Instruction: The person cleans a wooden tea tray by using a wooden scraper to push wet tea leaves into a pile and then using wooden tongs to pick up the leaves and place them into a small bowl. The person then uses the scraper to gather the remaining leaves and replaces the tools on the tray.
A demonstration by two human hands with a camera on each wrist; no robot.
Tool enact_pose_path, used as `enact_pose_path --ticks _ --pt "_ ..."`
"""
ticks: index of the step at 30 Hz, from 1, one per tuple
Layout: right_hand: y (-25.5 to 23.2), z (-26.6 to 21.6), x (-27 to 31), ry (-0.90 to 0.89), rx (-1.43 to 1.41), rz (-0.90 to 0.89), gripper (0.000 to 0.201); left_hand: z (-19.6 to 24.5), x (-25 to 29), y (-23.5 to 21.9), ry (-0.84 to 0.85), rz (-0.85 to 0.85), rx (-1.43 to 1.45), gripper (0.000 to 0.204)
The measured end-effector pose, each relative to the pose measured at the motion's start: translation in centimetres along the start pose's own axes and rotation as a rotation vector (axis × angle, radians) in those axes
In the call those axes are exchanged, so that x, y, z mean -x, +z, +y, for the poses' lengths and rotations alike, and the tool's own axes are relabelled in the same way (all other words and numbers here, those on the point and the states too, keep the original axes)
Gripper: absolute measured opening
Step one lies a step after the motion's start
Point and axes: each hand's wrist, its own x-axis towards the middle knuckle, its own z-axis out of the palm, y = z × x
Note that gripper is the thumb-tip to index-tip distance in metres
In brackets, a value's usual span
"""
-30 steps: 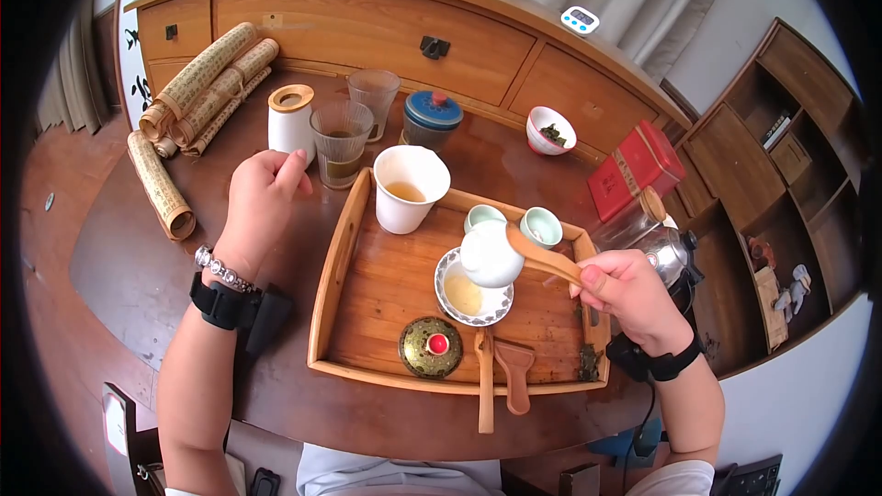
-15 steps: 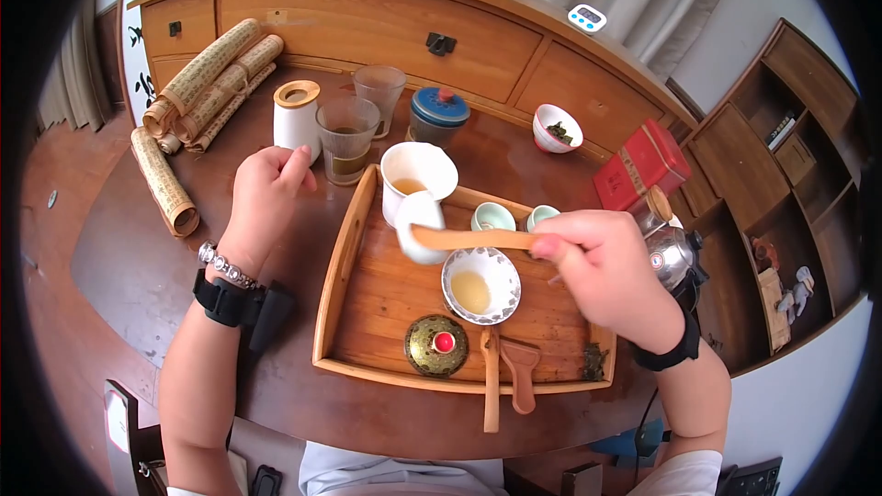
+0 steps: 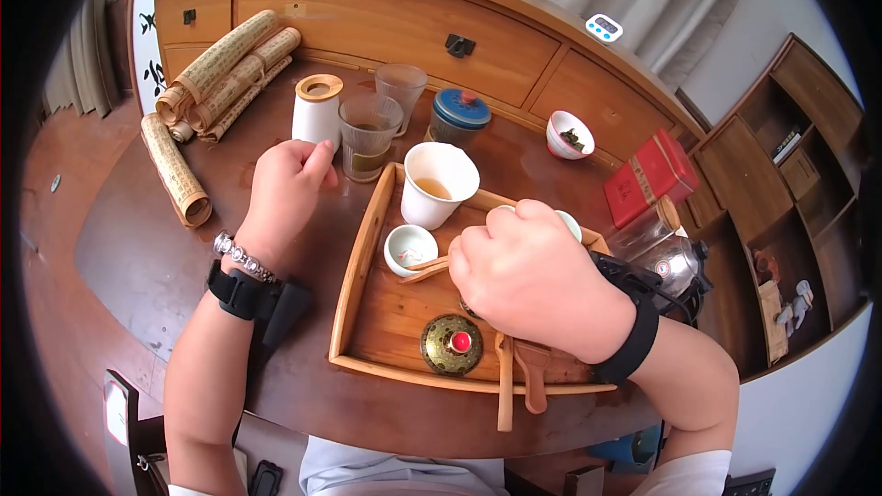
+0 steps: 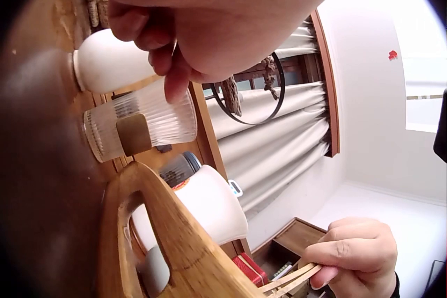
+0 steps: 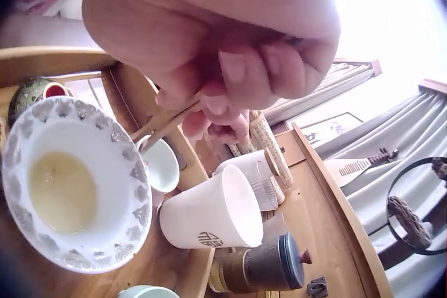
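My right hand (image 3: 542,280) is above the tray's right half, pinching wooden tongs (image 3: 430,268). At their tips a small pale cup (image 3: 401,259) is upright at the tray's left side; whether it touches the wood, I cannot tell. My left hand (image 3: 287,193), loosely curled and empty, is by the white canister (image 3: 314,121) and a ribbed glass (image 3: 367,142). The white pitcher (image 3: 432,213) holds amber liquid. In the right wrist view the patterned bowl (image 5: 115,207) contains yellowish liquid; my right hand mostly hides it from the head view.
A patterned lid (image 3: 441,346) sits inside the wooden tray (image 3: 338,317), and wooden tools (image 3: 504,386) cross its front edge. Behind are a blue-lidded jar (image 3: 461,110), a leaf-filled bowl (image 3: 558,136) and a red tin (image 3: 657,174). Paper rolls (image 3: 225,64) lie at the left, a metal kettle (image 3: 675,262) at the right.
My right hand has moved left across the tray with the tongs. The cup, tilted earlier above the bowl, is now upright left of the bowl. My left hand keeps its pose.
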Motion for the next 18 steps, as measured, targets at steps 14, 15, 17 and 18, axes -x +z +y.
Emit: enact_pose_path --ticks 14,15,17,18 --pt "-3.1 5.0 7.0 0.359 -0.038 0.022 0.017 -0.1 0.2 0.3 0.048 0.033 0.034 0.043" --pt "-3.3 5.3 8.0 0.393 0.000 -0.027 0.017 -0.2 0.1 0.3 0.050 0.031 0.036 0.043" --pt "-2.4 5.8 10.7 0.444 0.059 -0.100 0.022 -0.2 0.1 0.4 0.066 0.029 0.007 0.043" --pt "-2.2 5.9 11.2 0.463 0.091 -0.124 0.023 -0.2 0.1 0.3 0.068 0.025 0.007 0.043"
